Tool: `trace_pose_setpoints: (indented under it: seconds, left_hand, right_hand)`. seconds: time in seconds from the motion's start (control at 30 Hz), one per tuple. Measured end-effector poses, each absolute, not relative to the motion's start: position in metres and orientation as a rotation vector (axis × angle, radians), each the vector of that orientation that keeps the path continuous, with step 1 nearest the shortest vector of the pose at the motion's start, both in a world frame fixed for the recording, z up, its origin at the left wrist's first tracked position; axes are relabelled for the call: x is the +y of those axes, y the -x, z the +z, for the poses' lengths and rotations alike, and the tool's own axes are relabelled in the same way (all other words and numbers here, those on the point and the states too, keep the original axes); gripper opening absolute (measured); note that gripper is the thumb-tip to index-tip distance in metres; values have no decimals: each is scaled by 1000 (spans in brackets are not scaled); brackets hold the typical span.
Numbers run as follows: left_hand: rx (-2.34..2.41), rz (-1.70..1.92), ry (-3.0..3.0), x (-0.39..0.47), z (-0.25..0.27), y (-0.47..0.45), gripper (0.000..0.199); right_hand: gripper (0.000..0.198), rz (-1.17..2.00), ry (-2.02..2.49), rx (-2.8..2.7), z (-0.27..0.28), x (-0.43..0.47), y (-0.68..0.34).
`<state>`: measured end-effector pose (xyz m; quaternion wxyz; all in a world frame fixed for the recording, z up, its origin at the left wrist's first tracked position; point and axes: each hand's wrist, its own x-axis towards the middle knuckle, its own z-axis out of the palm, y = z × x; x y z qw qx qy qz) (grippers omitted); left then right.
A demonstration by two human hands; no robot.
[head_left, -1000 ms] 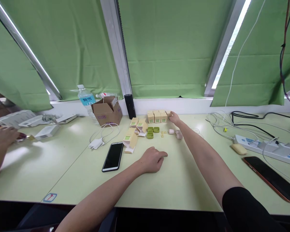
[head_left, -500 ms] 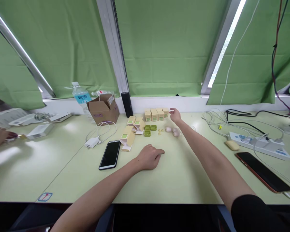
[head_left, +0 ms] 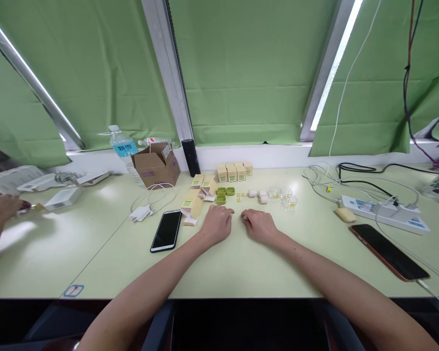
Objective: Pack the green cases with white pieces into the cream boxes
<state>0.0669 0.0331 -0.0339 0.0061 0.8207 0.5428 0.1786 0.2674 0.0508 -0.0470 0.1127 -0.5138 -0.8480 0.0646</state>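
Note:
My left hand (head_left: 217, 224) rests on the table with its fingers curled in, just in front of small green trays (head_left: 221, 199). Beside it, a short gap away, my right hand (head_left: 259, 225) also lies with curled fingers; nothing shows in either hand. Beyond them are tiny yellow pieces (head_left: 238, 199), pale pinkish cylinders (head_left: 264, 199) and clear little containers (head_left: 290, 202). Several cream cartons with green labels (head_left: 231, 173) stand in a cluster at the back. Opened cream cartons (head_left: 192, 204) with raised flaps sit left of the trays.
A phone (head_left: 167, 230) lies left of my left hand, near a white charger (head_left: 140, 213). Behind are a cardboard box (head_left: 156, 168), a water bottle (head_left: 124, 148) and a black cylinder (head_left: 190, 158). Rightward are a power strip (head_left: 384, 214) and another phone (head_left: 389, 251). Another person's hand (head_left: 2, 209) is far left.
My right hand has drawn back from the cream cartons to beside my left hand, uncovering the clear containers. My left hand has shifted slightly forward and left, its pointing finger now curled.

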Motion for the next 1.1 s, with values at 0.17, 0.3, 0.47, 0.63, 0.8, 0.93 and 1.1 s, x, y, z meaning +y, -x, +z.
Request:
trace_pose_setpoints:
  seconds: [0.17,0.3,0.47,0.63,0.8,0.93,1.1]
  left_hand:
    - [2160,523,-2441,43,-34,-60,46]
    - [2158,436,-2383,51,-39,-61,49]
    - [2156,449,-2381,59,-49,-62,49]
    - [2140,467,-2349,63,-51,-58,45]
    - [1965,500,-2381,53,-46,-55,37]
    - [1701,501,-2433,41,-40,-52,26]
    - [1650,659,-2410,38,-37,-54,16]
  right_hand:
    - [29,167,1507,-2529,-42,54,-266]
    - [29,159,1498,-2536,-41,52,-265]
    - [28,156,1494,-2541,-40,51,-264]
    - [28,150,1482,-2538,-40,52,-266]
    - [28,149,1465,-2568,-40,53,-270]
    - [28,158,1435,-2583,-39,53,-274]
    - [26,172,1417,-2588,-40,55,-276]
